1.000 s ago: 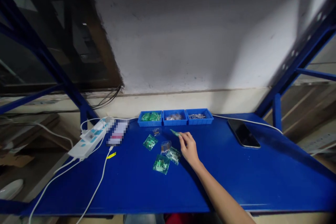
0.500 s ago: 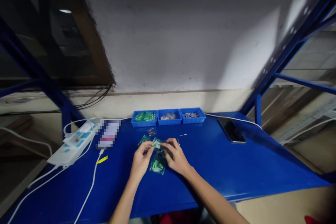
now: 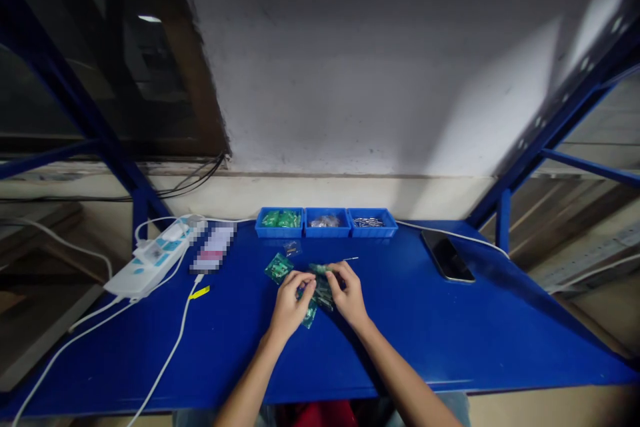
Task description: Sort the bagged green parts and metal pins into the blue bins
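Note:
Just above the blue table, a small green plastic packet (image 3: 319,269) spans the gap between my hands. My left hand (image 3: 291,303) is closed, fingertips pinched at the packet's left side. My right hand (image 3: 350,297) grips its right edge between thumb and fingers. Below the fingers hangs or lies a clear bag with dark, slender pieces (image 3: 324,295), slightly blurred. Another green packet (image 3: 309,315) lies partly under my left hand. A further green packet (image 3: 279,268) rests at upper left, near a small clear bag (image 3: 293,249). A thin metal pin (image 3: 351,259) lies beyond my right hand.
Along the wall stand three blue bins: one with green packets (image 3: 280,219), one with clear bags (image 3: 325,221), one with metal pins (image 3: 369,221). A phone (image 3: 449,256) lies right. A power strip (image 3: 150,260), a pixelated item (image 3: 215,248) and white cables (image 3: 175,347) occupy the left.
The held green packet has moved right and tilted, and the clear bag with dark pieces now shows beneath it. My left hand covers more of the lower packet. The whole view has shifted slightly.

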### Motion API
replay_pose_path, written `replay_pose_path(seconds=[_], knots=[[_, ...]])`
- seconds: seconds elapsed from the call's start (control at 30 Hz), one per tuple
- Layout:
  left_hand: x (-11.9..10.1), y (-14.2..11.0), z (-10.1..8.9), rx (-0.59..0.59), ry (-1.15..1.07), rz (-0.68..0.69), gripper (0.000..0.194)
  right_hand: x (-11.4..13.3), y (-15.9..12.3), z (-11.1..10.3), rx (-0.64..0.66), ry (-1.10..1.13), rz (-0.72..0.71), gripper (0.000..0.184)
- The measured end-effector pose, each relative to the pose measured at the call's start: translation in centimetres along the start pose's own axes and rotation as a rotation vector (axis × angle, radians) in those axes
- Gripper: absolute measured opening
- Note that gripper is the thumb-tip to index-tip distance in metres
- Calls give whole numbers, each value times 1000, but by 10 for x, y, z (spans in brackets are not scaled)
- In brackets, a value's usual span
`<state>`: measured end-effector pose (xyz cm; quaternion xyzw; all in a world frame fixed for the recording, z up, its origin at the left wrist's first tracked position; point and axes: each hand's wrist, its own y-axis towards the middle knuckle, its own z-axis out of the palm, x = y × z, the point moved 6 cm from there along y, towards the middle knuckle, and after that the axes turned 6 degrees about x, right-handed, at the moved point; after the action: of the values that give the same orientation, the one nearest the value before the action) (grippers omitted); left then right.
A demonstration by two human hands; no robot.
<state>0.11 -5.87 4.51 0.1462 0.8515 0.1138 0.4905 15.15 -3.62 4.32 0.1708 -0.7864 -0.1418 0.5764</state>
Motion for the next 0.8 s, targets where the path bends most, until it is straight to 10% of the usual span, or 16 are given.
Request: replay_pose_path(seconds=[0.3, 0.63, 0.8], knots=[[29, 22, 8, -1, -436, -275, 29, 14, -6, 7, 126, -176, -204, 36], [-5, 14, -2, 21, 103, 250, 16, 5, 6, 3, 138, -200, -47, 23], [-8, 11, 4, 60, 114, 201, 15, 3, 5, -1, 43, -193, -37, 15]])
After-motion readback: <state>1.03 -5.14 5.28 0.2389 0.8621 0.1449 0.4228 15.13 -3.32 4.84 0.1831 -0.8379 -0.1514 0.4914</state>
